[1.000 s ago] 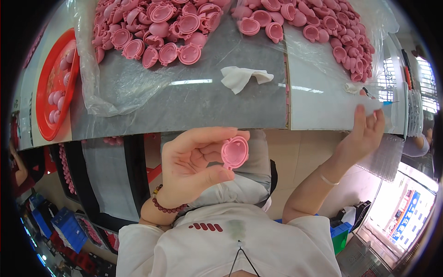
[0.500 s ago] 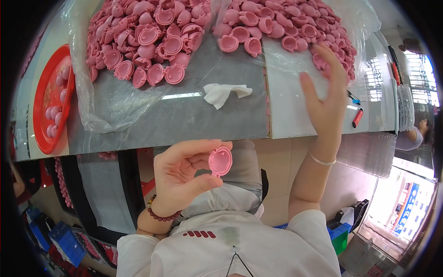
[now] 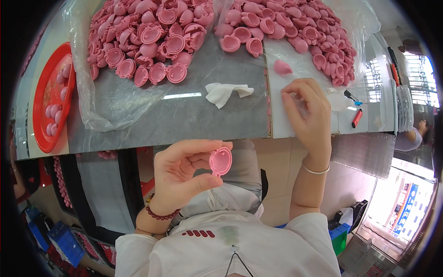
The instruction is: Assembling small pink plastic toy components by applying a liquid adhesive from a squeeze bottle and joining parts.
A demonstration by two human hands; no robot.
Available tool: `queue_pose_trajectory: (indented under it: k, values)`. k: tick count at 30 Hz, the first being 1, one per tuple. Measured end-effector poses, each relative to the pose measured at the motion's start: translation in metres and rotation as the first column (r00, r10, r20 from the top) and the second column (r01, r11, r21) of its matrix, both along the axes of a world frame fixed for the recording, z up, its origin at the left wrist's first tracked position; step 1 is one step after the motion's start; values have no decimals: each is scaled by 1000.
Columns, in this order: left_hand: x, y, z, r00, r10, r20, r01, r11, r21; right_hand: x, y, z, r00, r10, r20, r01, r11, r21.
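My left hand (image 3: 177, 168) holds a pink round half-shell (image 3: 220, 161) by its edge, between thumb and fingers. Its hollow side faces up, and a small tab sticks out at the bottom. Over the right part of the table is my right hand (image 3: 307, 115), fingers loosely curled and thumb apart, with nothing visible in it. A slightly blurred pink half-shell (image 3: 282, 67) lies on the table just beyond those fingertips, apart from them. Further back, similar half-shells form a left pile (image 3: 147, 34) and a right pile (image 3: 286, 25) on clear plastic sheeting (image 3: 104, 122).
A crumpled white cloth (image 3: 226, 93) lies mid-table. At the far left a red tray (image 3: 41, 136) holds several pink balls. A red lighter-like object (image 3: 357, 118) and a small black-and-blue tool (image 3: 353, 97) are at the right. Below the table edge stands a black-framed crate (image 3: 127, 184).
My right hand has come back from the right pile toward me, its fingers curling. One half-shell now lies separate in front of it. My left hand keeps its half-shell in place.
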State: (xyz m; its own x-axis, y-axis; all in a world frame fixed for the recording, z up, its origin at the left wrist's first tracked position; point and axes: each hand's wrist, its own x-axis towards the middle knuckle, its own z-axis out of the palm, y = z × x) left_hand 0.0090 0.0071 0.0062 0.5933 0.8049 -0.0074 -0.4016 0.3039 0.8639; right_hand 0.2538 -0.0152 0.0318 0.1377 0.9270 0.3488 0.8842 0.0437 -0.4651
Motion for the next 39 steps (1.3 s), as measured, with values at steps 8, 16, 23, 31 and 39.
queue_pose_trajectory:
  k: [8,16,23,31,39]
  values:
    - [1,-1,1,1000,4,-7,-5,1000,-19,-3,18,5,990,-75,121,50,979,198]
    - [-3,-2,-2,999,36,-8,-36,998,-41,-8,23,3,998,19,-66,-20,999,-29]
    - [-7,3,-9,994,-53,97,54,999,-6,-2,5,0,1000,11,-3,-11,998,55]
    - [-5,4,-10,993,-57,101,57,998,-3,1,-11,-6,940,1,341,-75,976,205]
    - [-6,4,-12,994,-27,105,27,1000,0,-1,-35,-15,964,73,256,-127,971,201]
